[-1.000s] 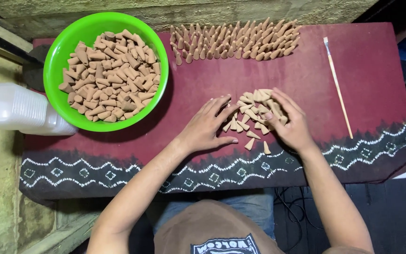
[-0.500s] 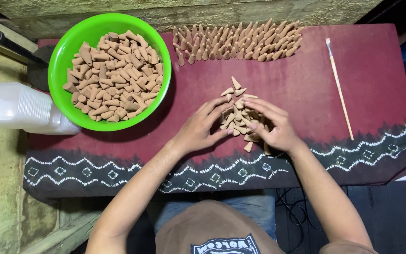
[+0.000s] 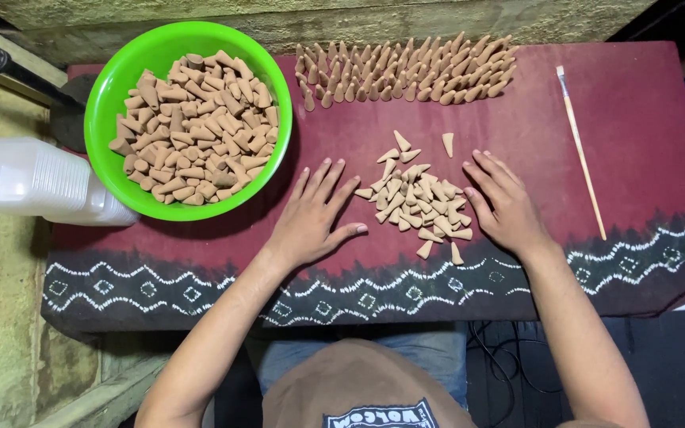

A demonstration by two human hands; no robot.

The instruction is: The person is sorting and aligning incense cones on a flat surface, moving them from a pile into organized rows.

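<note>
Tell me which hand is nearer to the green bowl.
Left. The left hand lies flat on the cloth just right of the green bowl, nearly at its rim. The right hand rests beyond the loose pile of cones, much farther from it.

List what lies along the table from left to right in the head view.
clear plastic container → green bowl of cones → left hand → loose pile of cones → right hand → thin brush. The row of standing cones at the back spans several of these, so it is left out.
</note>
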